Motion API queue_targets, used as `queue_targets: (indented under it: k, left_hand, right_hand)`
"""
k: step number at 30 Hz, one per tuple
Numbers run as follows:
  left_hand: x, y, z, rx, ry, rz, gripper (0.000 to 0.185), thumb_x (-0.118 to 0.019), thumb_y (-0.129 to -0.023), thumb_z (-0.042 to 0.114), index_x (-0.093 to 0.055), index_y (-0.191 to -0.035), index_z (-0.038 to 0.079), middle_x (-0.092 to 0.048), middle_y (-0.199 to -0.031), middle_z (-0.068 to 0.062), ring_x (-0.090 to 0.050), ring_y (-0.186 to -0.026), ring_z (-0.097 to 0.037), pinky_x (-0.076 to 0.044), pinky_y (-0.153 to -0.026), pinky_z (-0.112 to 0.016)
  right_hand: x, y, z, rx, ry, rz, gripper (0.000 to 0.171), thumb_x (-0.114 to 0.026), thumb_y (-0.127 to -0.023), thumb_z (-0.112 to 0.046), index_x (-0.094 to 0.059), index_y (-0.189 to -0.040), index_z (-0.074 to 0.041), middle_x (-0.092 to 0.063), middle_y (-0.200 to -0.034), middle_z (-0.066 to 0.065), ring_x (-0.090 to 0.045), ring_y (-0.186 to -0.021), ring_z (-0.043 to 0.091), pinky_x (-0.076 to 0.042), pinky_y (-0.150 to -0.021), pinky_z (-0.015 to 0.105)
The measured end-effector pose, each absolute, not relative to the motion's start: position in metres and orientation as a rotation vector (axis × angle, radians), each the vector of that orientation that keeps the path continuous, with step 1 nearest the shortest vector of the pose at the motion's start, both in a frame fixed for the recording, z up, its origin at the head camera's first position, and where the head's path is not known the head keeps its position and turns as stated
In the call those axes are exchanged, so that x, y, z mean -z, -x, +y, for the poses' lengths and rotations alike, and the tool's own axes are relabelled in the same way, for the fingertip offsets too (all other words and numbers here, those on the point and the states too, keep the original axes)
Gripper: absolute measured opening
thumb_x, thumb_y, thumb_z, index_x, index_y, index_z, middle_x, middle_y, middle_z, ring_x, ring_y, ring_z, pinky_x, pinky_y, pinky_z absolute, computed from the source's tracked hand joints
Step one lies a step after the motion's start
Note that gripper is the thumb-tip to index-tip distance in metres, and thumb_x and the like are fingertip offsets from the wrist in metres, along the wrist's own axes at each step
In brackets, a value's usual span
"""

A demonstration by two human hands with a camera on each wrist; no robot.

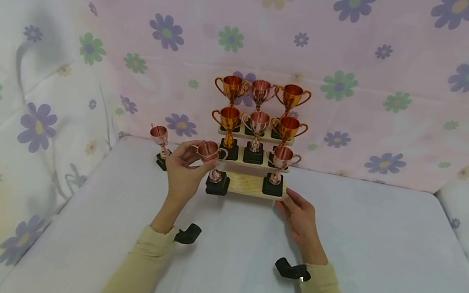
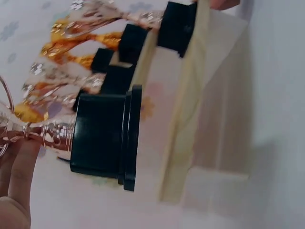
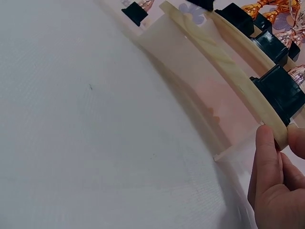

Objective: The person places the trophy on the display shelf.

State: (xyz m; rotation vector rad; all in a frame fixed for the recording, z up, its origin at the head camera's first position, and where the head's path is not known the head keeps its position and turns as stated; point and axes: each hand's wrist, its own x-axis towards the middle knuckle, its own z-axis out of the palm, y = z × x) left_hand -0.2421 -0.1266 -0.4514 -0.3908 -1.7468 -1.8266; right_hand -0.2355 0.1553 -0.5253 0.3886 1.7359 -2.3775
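Observation:
My left hand (image 1: 184, 174) holds a rose-gold trophy cup (image 1: 207, 151) by its upper part. Its black base (image 2: 102, 136) hangs a little above the left end of the lowest step, with a gap between them in the left wrist view. Pinched between the thumb and fingers of my right hand (image 1: 301, 218) is the right end of the wooden tiered stand (image 1: 246, 184). Close to that hand, one rose-gold trophy (image 1: 282, 159) stands on the lowest step. The middle step carries gold trophies either side of a rose-gold trophy (image 1: 259, 122).
Gold trophies and a pinkish trophy (image 1: 261, 89) fill the top step. Left of my left hand, another rose-gold trophy (image 1: 159, 134) stands on the white table (image 1: 233, 261). A flower-patterned cloth (image 1: 370, 123) hangs behind and at the sides.

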Motion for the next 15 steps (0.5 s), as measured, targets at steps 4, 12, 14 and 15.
queue_targets:
  k: [4,12,14,15]
  left_hand:
    - [0.461,0.248,-0.107,1.865,0.383,-1.756,0.049,-0.084,-0.074,-0.013,-0.065,-0.119,-0.009,-0.073,-0.105,-0.006,-0.071,-0.087,-0.009,-0.063,-0.070,-0.024]
    - [0.463,0.252,-0.084,1.888,0.408,-1.815,0.054,-0.084,-0.073,-0.014,-0.062,-0.122,-0.011,-0.066,-0.113,-0.030,-0.068,-0.090,-0.006,-0.062,-0.075,-0.023]
    - [0.457,0.249,-0.079,1.887,0.418,-1.829,0.052,-0.084,-0.074,-0.013,-0.062,-0.121,-0.012,-0.067,-0.112,-0.030,-0.067,-0.089,-0.006,-0.063,-0.076,-0.025]
    - [0.454,0.248,-0.077,1.886,0.421,-1.835,0.051,-0.084,-0.075,-0.013,-0.062,-0.121,-0.012,-0.067,-0.111,-0.030,-0.068,-0.089,-0.006,-0.063,-0.076,-0.026]
  right_hand:
    - [0.525,0.236,0.155,2.374,-0.391,1.745,0.047,-0.046,-0.108,-0.006,-0.037,-0.153,0.005,-0.040,-0.155,0.022,-0.061,-0.115,0.012,-0.054,-0.099,0.021]
    - [0.525,0.236,0.155,2.373,-0.387,1.734,0.047,-0.047,-0.108,-0.006,-0.037,-0.153,0.005,-0.040,-0.155,0.022,-0.060,-0.116,0.013,-0.054,-0.100,0.022]
    - [0.525,0.236,0.155,2.376,-0.392,1.731,0.047,-0.047,-0.108,-0.006,-0.037,-0.153,0.006,-0.040,-0.155,0.023,-0.060,-0.115,0.013,-0.054,-0.100,0.022]
    - [0.525,0.237,0.154,2.376,-0.387,1.735,0.048,-0.047,-0.108,-0.006,-0.037,-0.153,0.006,-0.039,-0.156,0.023,-0.061,-0.114,0.012,-0.054,-0.100,0.022]
